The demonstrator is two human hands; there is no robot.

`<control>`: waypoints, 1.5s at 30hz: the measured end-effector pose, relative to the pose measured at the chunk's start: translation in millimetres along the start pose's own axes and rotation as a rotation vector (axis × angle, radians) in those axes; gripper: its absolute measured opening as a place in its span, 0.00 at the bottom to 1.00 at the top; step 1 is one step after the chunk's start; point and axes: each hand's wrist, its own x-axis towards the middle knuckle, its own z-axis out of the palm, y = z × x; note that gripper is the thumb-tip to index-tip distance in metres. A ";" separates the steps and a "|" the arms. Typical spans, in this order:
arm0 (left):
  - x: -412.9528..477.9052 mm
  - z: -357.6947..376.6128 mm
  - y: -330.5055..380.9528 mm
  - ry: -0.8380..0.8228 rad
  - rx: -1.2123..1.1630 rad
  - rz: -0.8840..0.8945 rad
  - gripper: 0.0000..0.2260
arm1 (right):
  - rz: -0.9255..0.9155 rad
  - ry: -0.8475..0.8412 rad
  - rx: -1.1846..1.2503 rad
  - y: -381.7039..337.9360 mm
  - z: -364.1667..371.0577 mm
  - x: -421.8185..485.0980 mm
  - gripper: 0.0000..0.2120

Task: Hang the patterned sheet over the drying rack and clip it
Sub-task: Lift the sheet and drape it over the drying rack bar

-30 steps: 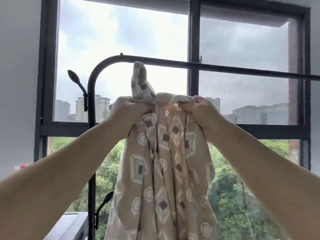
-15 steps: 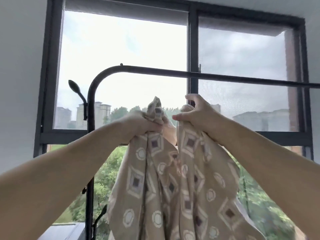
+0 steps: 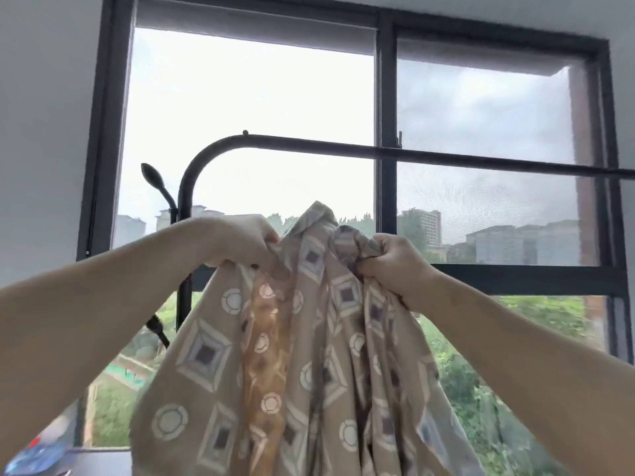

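The patterned sheet (image 3: 302, 365) is beige with white diamonds and circles, and it hangs bunched in front of me. My left hand (image 3: 240, 240) grips its gathered top edge on the left. My right hand (image 3: 395, 266) grips the top edge on the right, fingers curled into the cloth. A fold of the sheet sticks up between my hands. The drying rack's black top bar (image 3: 429, 154) runs horizontally above both hands, well clear of the sheet. Its curved left post (image 3: 185, 201) goes down behind my left forearm. No clip is visible.
A black-framed window (image 3: 386, 97) fills the wall behind the rack, with buildings and trees outside. Two black hook arms (image 3: 156, 183) stick out left of the rack post. A grey surface with a blue item (image 3: 37, 455) lies at the bottom left.
My hands and the sheet have dropped away from the top bar, where the raised fold nearly reached it a second ago. My hands have also spread a little further apart.
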 end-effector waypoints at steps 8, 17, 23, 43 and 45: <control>6.5 -18.5 -4.6 0.375 -0.120 0.107 0.05 | 0.035 0.060 -0.173 2.4 -6.5 8.1 0.06; 4.4 7.4 27.2 0.169 0.013 0.301 0.03 | 0.056 -0.364 -0.046 -25.2 21.9 -9.3 0.10; -6.2 -15.7 8.8 0.078 0.145 0.157 0.08 | -0.106 0.001 -0.057 -15.5 15.5 7.0 0.03; -5.5 -36.0 -29.2 0.281 0.144 0.182 0.17 | -0.068 0.228 -0.017 -4.2 -2.2 25.9 0.09; -8.7 -39.4 -29.3 0.067 0.247 0.027 0.12 | -0.025 0.269 0.034 4.3 -7.1 26.5 0.09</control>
